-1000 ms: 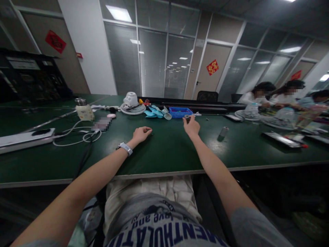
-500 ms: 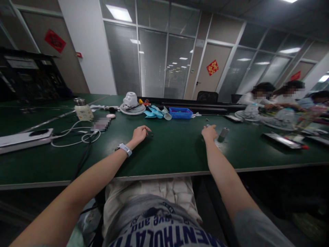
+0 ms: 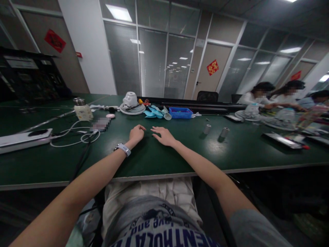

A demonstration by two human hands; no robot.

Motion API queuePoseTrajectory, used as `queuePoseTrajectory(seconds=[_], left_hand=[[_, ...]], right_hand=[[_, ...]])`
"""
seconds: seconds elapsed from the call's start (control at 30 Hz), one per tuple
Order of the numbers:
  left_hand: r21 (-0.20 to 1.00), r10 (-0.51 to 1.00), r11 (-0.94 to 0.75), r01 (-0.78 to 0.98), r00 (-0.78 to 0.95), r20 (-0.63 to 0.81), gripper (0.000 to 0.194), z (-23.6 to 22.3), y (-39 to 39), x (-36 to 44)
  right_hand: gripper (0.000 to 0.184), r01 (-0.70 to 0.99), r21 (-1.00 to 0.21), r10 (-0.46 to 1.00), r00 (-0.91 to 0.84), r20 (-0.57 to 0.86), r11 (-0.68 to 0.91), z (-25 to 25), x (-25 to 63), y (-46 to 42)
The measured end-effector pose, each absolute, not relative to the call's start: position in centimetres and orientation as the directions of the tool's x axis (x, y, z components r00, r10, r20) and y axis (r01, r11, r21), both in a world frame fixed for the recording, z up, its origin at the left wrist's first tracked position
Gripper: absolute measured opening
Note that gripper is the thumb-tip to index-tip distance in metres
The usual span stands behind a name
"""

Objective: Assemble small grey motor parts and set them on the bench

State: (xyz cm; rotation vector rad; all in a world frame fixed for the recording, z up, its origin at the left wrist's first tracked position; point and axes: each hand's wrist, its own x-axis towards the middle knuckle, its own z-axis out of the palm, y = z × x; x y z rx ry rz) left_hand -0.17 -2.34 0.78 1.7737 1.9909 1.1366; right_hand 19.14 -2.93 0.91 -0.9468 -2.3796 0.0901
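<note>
My left hand (image 3: 137, 134), with a watch (image 3: 122, 149) on its wrist, is closed above the green table (image 3: 154, 161), its fingers curled inward. Whatever it may hold is hidden. Just to its right, my right hand (image 3: 164, 136) is open, palm down, fingers apart and pointing at the left hand; nothing shows in it. Two small grey metal cylinders stand upright apart on the table to the right: a nearer-left cylinder (image 3: 207, 129) and a right cylinder (image 3: 224, 132).
Behind my hands are a white fan body (image 3: 130, 103), blue fan blades (image 3: 155, 112) and a blue tray (image 3: 180, 113) with small items. A bottle (image 3: 83, 111), cables (image 3: 74, 143) and a white device (image 3: 25, 140) lie left. Co-workers (image 3: 259, 96) sit at the right.
My right hand has left the left-hand cylinder, which now stands by itself, and moved left beside my left hand. My left hand has shifted slightly left.
</note>
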Motion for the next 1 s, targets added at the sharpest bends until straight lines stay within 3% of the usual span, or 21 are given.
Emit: queuePoseTrajectory(seconds=[0.13, 0.3, 0.47, 0.6, 0.73, 0.87, 1.0], left_hand=[[0.673, 0.932, 0.021, 0.739, -0.258, 0.254, 0.029, 1.1, -2.6, 0.1], [0.663, 0.943, 0.052, 0.747, -0.256, 0.214, 0.028, 1.5, -3.0, 0.3], [0.636, 0.948, 0.062, 0.769, -0.245, 0.204, 0.029, 1.7, -3.2, 0.3], [0.64, 0.948, 0.074, 0.764, -0.252, 0.192, 0.031, 1.6, -3.0, 0.2], [0.642, 0.955, 0.072, 0.763, -0.238, 0.176, 0.031, 1.5, -2.8, 0.2], [0.64, 0.957, 0.074, 0.764, -0.236, 0.171, 0.031, 1.6, -2.9, 0.3], [0.64, 0.958, 0.069, 0.765, -0.23, 0.172, 0.032, 1.6, -2.8, 0.2]], right_hand=[[0.034, 0.56, -0.302, 0.636, -0.66, 0.4, 0.771, 0.0, 19.2, -2.4], [0.024, 0.618, -0.375, 0.721, -0.556, 0.413, 0.691, 0.0, 19.6, -2.9], [0.022, 0.699, -0.365, 0.777, -0.46, 0.429, 0.615, 0.7, 19.6, -3.3], [0.029, 0.842, -0.381, 0.831, -0.131, 0.541, 0.381, 3.4, 23.5, -2.4], [0.034, 0.906, -0.421, 0.687, 0.287, 0.668, 0.031, 5.5, 31.5, -1.3], [0.036, 0.821, -0.513, 0.582, 0.552, 0.597, -0.252, 5.4, 37.5, -0.8], [0.034, 0.772, -0.527, 0.579, 0.624, 0.525, -0.355, 4.5, 39.0, -0.7]])
